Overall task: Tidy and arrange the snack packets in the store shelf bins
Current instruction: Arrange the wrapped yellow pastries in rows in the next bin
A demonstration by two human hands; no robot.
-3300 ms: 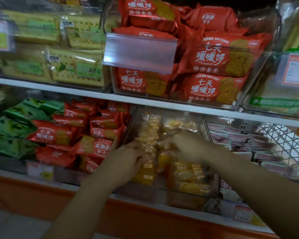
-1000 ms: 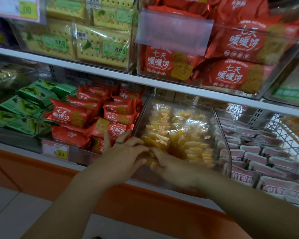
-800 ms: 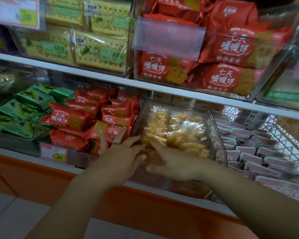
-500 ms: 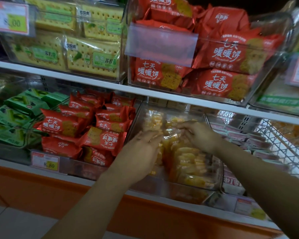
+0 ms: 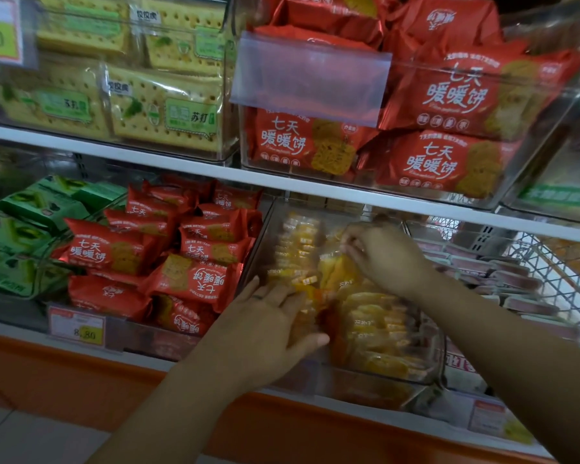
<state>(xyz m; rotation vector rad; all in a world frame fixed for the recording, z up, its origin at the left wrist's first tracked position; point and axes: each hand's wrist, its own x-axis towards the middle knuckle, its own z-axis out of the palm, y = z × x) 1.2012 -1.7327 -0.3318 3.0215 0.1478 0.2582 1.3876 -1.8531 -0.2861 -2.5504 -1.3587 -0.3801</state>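
A clear plastic bin (image 5: 375, 375) on the lower shelf holds several yellow snack packets (image 5: 375, 323) in clear wrap. My left hand (image 5: 265, 329) lies over the front left packets with fingers spread and fairly straight, a ring on one finger. My right hand (image 5: 382, 256) reaches deeper into the bin and pinches the top of a yellow packet (image 5: 335, 269) near the back middle. A second row of yellow packets (image 5: 295, 249) stands along the bin's left wall.
Left of the bin lie red biscuit packets (image 5: 168, 259) and green packets (image 5: 24, 236). Right of it are pink-grey packets (image 5: 503, 276) and a white wire basket (image 5: 556, 272). The upper shelf carries cracker packs (image 5: 121, 95) and large red packets (image 5: 449, 95). A price tag (image 5: 77, 328) hangs at the shelf edge.
Both hands moved from the bin's front edge up into the bin. My right hand went to the back and took hold of a packet; my left hand settled on the front packets.
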